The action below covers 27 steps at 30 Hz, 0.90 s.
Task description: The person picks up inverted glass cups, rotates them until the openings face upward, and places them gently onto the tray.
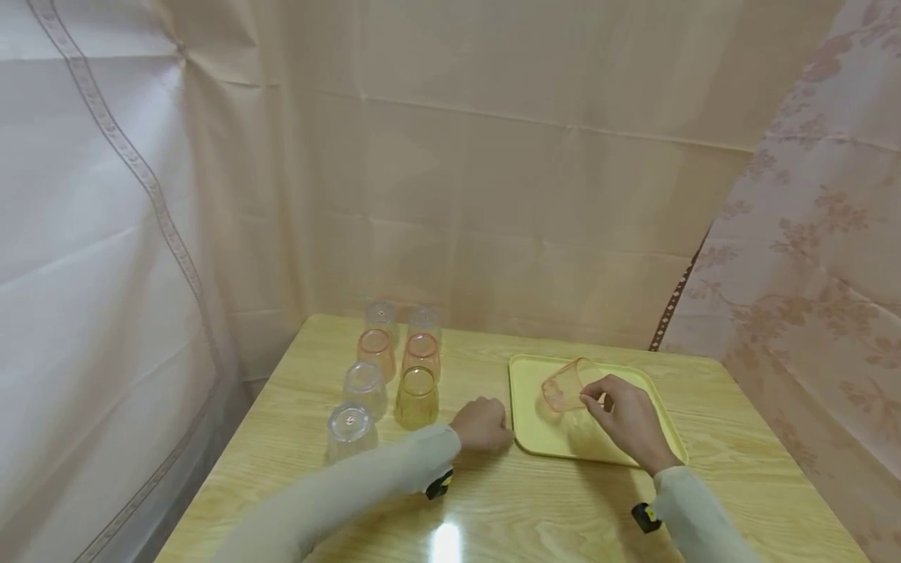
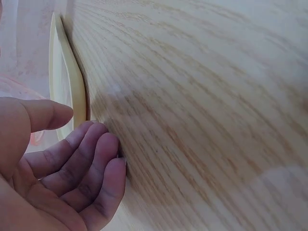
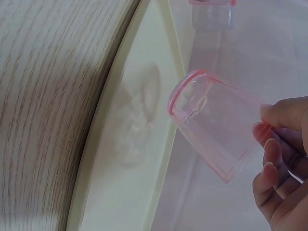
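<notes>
The right hand (image 1: 629,418) pinched a pink cup (image 1: 563,385) by its base between thumb and fingertips (image 3: 269,154), holding it tilted on its side above the yellow tray (image 1: 535,438). The left hand (image 1: 482,424) rested on the wooden table (image 1: 563,508) just beside the tray's left edge, its fingers (image 2: 91,163) loosely curled and holding nothing. To the left, 7 cups (image 1: 383,375) stood upside down in 2 rows.

A light wood-grain desk (image 1: 739,438) carries a yellow tray (image 1: 535,426) at its right. Seven upturned plastic cups (image 1: 417,397) stand in two rows at its left.
</notes>
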Each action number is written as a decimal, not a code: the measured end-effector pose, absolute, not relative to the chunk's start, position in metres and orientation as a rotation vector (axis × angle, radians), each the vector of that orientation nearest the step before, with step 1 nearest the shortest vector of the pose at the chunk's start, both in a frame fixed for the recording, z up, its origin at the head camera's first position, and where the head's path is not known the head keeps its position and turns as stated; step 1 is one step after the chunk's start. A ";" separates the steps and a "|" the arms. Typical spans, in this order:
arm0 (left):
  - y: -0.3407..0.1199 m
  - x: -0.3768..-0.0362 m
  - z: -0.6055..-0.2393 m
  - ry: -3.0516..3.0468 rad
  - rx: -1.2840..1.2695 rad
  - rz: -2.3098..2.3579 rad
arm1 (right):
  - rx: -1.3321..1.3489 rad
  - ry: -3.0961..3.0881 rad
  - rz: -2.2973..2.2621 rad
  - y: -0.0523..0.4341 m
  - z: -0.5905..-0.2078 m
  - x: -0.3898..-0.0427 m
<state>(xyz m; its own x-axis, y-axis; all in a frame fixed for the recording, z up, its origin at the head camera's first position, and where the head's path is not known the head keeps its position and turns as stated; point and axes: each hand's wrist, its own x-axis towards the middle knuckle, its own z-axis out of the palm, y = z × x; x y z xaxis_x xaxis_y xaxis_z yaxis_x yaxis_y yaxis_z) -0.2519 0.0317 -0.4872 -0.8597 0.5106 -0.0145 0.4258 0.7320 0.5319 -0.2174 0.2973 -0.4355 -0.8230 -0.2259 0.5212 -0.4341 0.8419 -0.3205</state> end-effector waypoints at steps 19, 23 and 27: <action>0.047 -0.247 -0.494 2.747 0.686 0.871 | 0.447 -2.567 0.520 0.318 -0.436 -0.223; 0.049 -0.248 -0.495 2.792 0.680 0.828 | 0.451 -2.568 0.493 0.321 -0.434 -0.226; 0.049 -0.250 -0.495 2.816 0.671 0.799 | 0.447 -2.566 0.470 0.324 -0.434 -0.228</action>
<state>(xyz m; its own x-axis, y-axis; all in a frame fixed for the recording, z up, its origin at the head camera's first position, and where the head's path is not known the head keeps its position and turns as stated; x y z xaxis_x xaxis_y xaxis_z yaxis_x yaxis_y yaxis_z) -0.2497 0.0492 -0.4955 -0.8911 0.4536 -0.0116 0.3800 0.7599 0.5274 -0.2285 0.3240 -0.4341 -0.8265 -0.2235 0.5167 -0.3922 0.8870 -0.2436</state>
